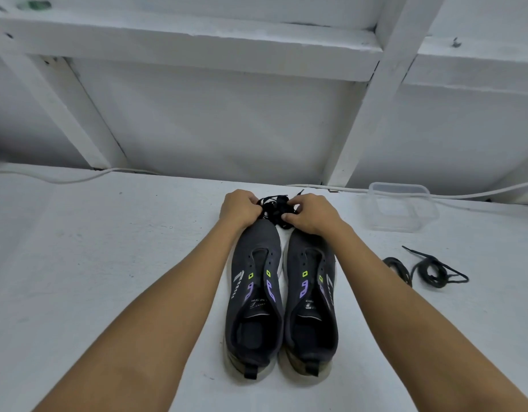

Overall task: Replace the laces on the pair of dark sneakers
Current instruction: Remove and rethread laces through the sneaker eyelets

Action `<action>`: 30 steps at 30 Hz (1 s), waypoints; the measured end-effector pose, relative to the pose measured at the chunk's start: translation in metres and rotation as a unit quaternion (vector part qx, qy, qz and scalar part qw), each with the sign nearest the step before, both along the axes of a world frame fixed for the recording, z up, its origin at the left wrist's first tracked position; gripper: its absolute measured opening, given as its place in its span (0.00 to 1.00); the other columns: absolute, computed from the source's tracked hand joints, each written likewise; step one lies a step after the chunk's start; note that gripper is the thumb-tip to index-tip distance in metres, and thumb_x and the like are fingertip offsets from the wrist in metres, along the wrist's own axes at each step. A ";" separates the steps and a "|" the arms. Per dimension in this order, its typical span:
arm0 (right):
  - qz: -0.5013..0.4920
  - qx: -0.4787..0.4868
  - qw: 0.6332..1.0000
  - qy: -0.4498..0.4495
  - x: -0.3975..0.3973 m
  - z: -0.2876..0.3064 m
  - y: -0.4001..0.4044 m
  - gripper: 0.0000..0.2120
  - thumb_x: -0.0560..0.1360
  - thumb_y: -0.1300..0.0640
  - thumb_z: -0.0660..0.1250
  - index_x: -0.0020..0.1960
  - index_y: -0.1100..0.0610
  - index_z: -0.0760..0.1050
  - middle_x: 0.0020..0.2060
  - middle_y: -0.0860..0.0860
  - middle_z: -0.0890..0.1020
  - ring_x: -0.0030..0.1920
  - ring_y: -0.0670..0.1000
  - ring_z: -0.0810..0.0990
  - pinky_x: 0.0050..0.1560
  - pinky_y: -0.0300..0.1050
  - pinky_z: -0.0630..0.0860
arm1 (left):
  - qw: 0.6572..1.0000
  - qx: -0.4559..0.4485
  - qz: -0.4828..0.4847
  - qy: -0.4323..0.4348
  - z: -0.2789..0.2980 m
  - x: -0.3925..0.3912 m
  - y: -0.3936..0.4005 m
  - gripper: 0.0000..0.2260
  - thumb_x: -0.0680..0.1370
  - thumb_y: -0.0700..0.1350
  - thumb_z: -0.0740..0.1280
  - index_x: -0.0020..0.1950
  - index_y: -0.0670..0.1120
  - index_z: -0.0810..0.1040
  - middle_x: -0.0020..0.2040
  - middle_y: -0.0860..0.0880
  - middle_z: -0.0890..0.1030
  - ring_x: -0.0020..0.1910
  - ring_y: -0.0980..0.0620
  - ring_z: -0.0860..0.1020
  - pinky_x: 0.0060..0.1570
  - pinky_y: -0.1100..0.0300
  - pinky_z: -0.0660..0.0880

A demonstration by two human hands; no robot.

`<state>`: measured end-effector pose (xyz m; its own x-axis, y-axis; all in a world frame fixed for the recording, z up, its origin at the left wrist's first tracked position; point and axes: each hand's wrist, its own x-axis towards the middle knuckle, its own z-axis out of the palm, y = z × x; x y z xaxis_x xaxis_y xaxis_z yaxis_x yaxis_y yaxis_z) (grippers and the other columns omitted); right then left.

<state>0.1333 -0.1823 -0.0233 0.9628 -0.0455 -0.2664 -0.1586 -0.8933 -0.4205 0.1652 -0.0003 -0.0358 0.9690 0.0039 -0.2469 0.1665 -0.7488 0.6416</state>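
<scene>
Two dark grey sneakers stand side by side on the white table, toes pointing away from me: the left sneaker (252, 295) and the right sneaker (311, 295). Their eyelets hold no laces. Just past the toes lies a tangled bundle of black laces (276, 208). My left hand (239, 209) grips the bundle's left side with curled fingers. My right hand (311, 214) pinches its right side. A second pair of black laces (429, 270) lies loosely coiled on the table to the right of the shoes.
A clear plastic container (401, 206) stands at the back right of the table (108, 248). A white cable (66, 178) runs along the table's far edge. White wall beams rise behind.
</scene>
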 end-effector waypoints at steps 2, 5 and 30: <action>-0.003 0.004 1.000 0.000 -0.001 0.002 -0.002 0.22 0.75 0.40 0.70 0.67 0.47 0.78 0.56 0.49 0.83 0.61 0.53 0.79 0.60 0.49 0.76 | 0.999 -0.033 0.002 -0.019 0.005 0.000 0.008 0.04 0.75 0.41 0.71 0.49 0.46 0.84 0.47 0.49 0.83 0.52 0.48 0.81 0.51 0.60 0.75; -0.002 0.017 1.000 -0.003 -0.004 0.004 -0.005 0.19 0.77 0.42 0.68 0.65 0.47 0.80 0.55 0.49 0.84 0.60 0.52 0.79 0.59 0.48 0.76 | 0.995 -0.089 0.004 -0.040 0.021 0.000 0.022 0.06 0.77 0.41 0.71 0.54 0.46 0.84 0.48 0.48 0.85 0.50 0.50 0.82 0.52 0.59 0.76; 0.068 0.254 0.961 -0.089 -0.020 0.089 0.034 0.09 0.80 0.48 0.68 0.51 0.50 0.85 0.33 0.39 0.82 0.32 0.37 0.76 0.38 0.35 0.71 | 0.962 -0.174 -0.088 -0.189 0.104 -0.046 0.052 0.10 0.73 0.40 0.68 0.45 0.56 0.79 0.42 0.56 0.82 0.37 0.63 0.77 0.36 0.71 0.72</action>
<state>0.1132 -0.1485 0.0658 0.9829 0.1768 -0.0511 0.0606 -0.5734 -0.8170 0.1194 0.0512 0.0679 0.9678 -0.1879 0.1674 -0.2386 -0.4734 0.8480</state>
